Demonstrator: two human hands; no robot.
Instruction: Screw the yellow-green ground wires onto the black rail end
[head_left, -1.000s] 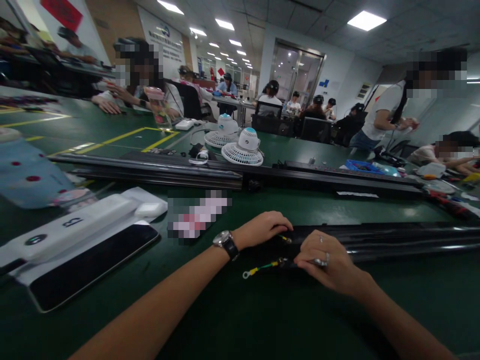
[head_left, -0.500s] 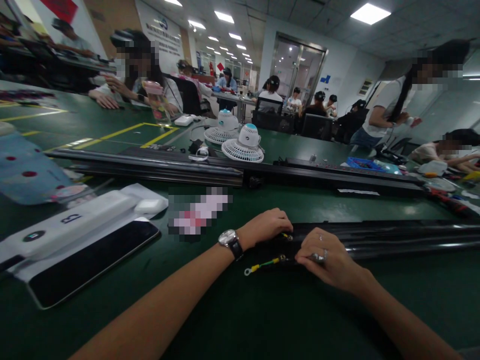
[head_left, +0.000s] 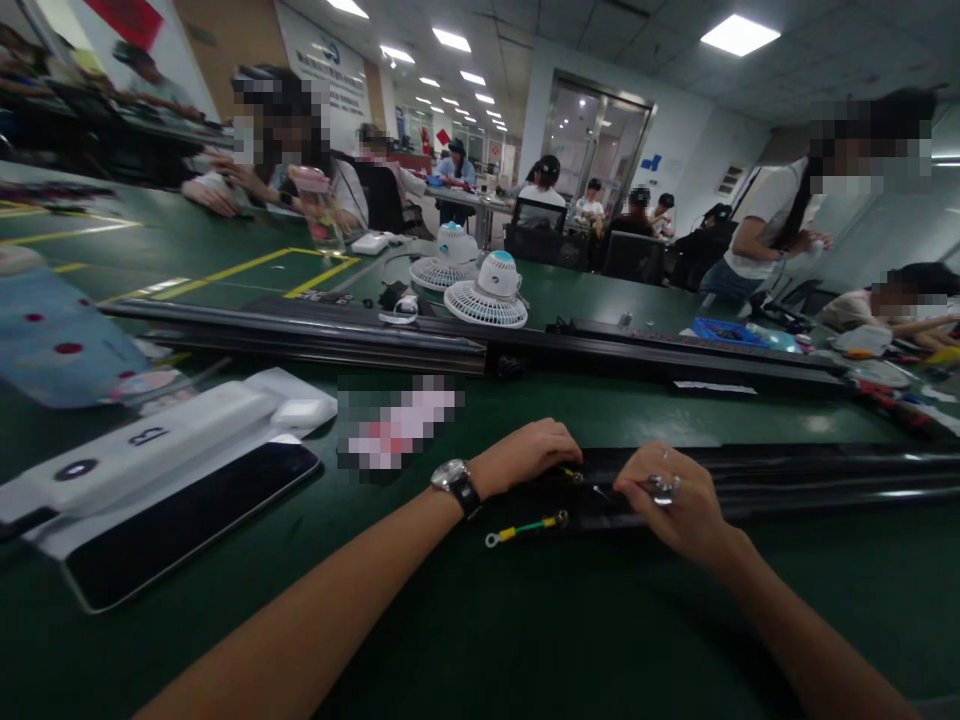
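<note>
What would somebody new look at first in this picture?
Probably the bare left hand and right hand, by the long black strips in front. A bright green wire with yellow ends shows below the left hand. Farther back, two white fans sit side by side.

First: Before you is a green table (head_left: 570, 630), marked with yellow tape (head_left: 322, 278) on its far left part.

Second: On it, at your right, lie black rails (head_left: 817, 485). At your left lies a phone (head_left: 195, 525).

First: Between them is a pink thing (head_left: 397, 437), too blurred for naming.

Second: Farther from you lie long bars (head_left: 360, 345). Beyond these, a bottle (head_left: 321, 218) stands left of two fans (head_left: 487, 295).
</note>
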